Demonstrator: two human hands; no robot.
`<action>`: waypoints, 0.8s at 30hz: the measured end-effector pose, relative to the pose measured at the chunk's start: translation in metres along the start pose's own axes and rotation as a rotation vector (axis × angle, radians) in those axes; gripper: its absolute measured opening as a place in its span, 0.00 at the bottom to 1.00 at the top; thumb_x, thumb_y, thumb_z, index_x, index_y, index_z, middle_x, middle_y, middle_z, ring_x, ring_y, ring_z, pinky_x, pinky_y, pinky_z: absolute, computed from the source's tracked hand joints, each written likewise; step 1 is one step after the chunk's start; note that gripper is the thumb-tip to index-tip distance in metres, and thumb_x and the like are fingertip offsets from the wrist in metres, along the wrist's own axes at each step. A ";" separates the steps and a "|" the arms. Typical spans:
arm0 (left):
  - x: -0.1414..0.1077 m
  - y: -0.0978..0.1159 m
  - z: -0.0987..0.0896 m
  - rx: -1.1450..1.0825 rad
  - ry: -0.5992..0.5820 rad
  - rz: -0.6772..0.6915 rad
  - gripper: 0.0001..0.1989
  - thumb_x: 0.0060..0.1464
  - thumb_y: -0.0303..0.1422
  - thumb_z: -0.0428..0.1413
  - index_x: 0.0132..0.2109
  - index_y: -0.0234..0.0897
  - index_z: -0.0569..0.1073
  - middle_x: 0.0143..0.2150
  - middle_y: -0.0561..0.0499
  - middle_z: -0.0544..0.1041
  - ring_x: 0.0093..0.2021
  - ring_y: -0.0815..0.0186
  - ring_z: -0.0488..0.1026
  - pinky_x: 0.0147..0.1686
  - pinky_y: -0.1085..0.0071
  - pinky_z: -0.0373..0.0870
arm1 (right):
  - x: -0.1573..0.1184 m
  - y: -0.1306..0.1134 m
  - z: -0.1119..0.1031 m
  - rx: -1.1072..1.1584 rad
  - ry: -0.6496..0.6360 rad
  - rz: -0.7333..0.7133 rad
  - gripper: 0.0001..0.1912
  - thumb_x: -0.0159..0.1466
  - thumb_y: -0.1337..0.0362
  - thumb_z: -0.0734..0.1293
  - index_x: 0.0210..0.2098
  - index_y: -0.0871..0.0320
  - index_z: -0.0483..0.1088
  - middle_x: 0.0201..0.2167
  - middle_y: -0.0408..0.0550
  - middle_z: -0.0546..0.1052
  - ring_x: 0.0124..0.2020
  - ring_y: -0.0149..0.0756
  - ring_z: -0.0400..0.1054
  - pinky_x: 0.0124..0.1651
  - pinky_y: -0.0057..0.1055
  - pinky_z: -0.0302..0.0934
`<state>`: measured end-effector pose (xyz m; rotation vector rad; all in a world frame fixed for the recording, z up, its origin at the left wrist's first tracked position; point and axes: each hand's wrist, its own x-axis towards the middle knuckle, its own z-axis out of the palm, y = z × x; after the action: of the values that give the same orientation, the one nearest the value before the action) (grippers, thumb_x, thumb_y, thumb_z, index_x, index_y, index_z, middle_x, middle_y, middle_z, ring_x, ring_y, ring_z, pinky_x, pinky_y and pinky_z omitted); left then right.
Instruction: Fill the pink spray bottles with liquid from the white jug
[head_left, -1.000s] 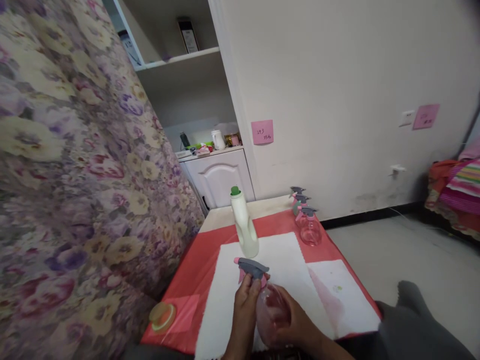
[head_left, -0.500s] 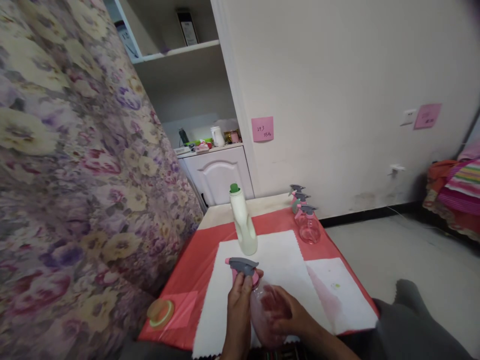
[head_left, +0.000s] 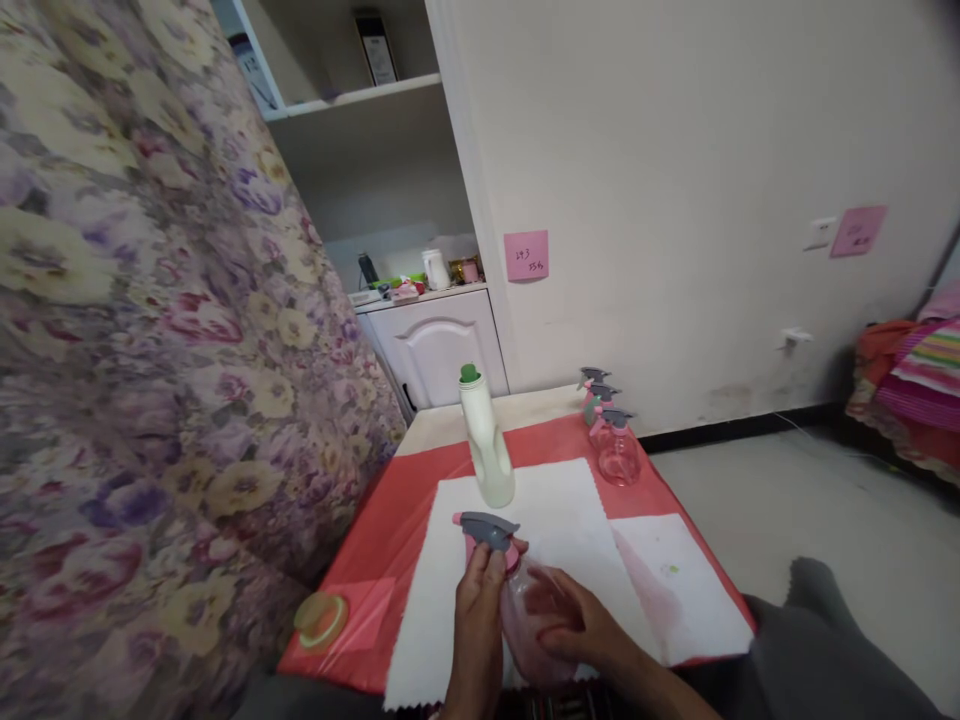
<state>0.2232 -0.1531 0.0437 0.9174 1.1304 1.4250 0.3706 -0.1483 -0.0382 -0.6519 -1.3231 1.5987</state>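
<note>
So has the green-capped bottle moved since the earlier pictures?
No, the green-capped bottle stands at the same spot near the far edge of the white cloth; only the view shifted slightly.

You get dim, flat indoor light; source not visible. Wall (head_left: 637,180) is greyish, darker toward its right side. Relative to the cabinet (head_left: 435,350): its open shelves above sit in shadow, curtain (head_left: 187,330) beside it mildly soft. You see wide-angle stretch at the edges, dark smudge top right corner, small items on the cabinet too soft to read.
</note>
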 end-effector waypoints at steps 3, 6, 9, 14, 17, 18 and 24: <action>0.003 -0.008 -0.001 0.034 0.100 0.025 0.24 0.48 0.47 0.61 0.47 0.36 0.77 0.50 0.42 0.80 0.53 0.54 0.75 0.54 0.64 0.67 | -0.002 0.009 0.010 -0.180 0.246 -0.035 0.43 0.43 0.63 0.76 0.57 0.52 0.61 0.55 0.53 0.70 0.58 0.52 0.62 0.55 0.45 0.61; 0.004 -0.012 0.000 0.028 0.150 0.013 0.24 0.49 0.47 0.61 0.50 0.38 0.76 0.51 0.44 0.80 0.53 0.56 0.74 0.54 0.64 0.66 | -0.003 0.017 0.020 -0.298 0.373 -0.101 0.43 0.42 0.68 0.73 0.57 0.52 0.60 0.51 0.51 0.69 0.56 0.49 0.63 0.55 0.43 0.62; 0.003 -0.012 0.003 -0.003 0.115 0.026 0.23 0.50 0.47 0.61 0.48 0.36 0.76 0.47 0.44 0.81 0.50 0.57 0.76 0.50 0.66 0.69 | -0.002 0.018 0.025 -0.385 0.415 -0.156 0.42 0.41 0.69 0.71 0.56 0.53 0.60 0.48 0.49 0.69 0.52 0.47 0.65 0.54 0.41 0.63; 0.002 -0.010 0.009 -0.083 0.220 0.045 0.20 0.49 0.45 0.62 0.45 0.35 0.76 0.43 0.45 0.82 0.45 0.60 0.78 0.46 0.67 0.70 | -0.003 0.012 0.028 -0.573 0.522 -0.219 0.42 0.39 0.72 0.70 0.54 0.54 0.58 0.46 0.50 0.68 0.51 0.49 0.65 0.55 0.44 0.62; 0.004 -0.006 0.010 -0.142 0.221 0.080 0.20 0.49 0.45 0.62 0.45 0.36 0.76 0.42 0.46 0.81 0.44 0.62 0.78 0.47 0.67 0.70 | -0.006 0.013 0.028 -0.595 0.504 -0.223 0.42 0.39 0.72 0.72 0.53 0.52 0.58 0.47 0.49 0.68 0.52 0.50 0.65 0.55 0.45 0.63; 0.004 -0.004 0.010 -0.156 0.209 0.085 0.20 0.49 0.44 0.62 0.45 0.36 0.76 0.42 0.46 0.81 0.44 0.62 0.78 0.48 0.67 0.70 | -0.006 0.015 0.027 -0.589 0.502 -0.229 0.42 0.39 0.72 0.72 0.53 0.52 0.57 0.47 0.49 0.68 0.52 0.50 0.65 0.54 0.44 0.63; 0.006 0.014 0.005 -0.242 0.092 0.127 0.17 0.50 0.40 0.63 0.45 0.36 0.77 0.44 0.46 0.81 0.48 0.62 0.76 0.54 0.65 0.67 | -0.002 0.029 0.024 -0.564 0.524 -0.246 0.40 0.42 0.71 0.72 0.53 0.53 0.57 0.50 0.50 0.66 0.52 0.48 0.65 0.53 0.43 0.65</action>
<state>0.2236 -0.1459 0.0581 0.7690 0.9544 1.6814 0.3419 -0.1604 -0.0593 -1.1099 -1.3791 0.7682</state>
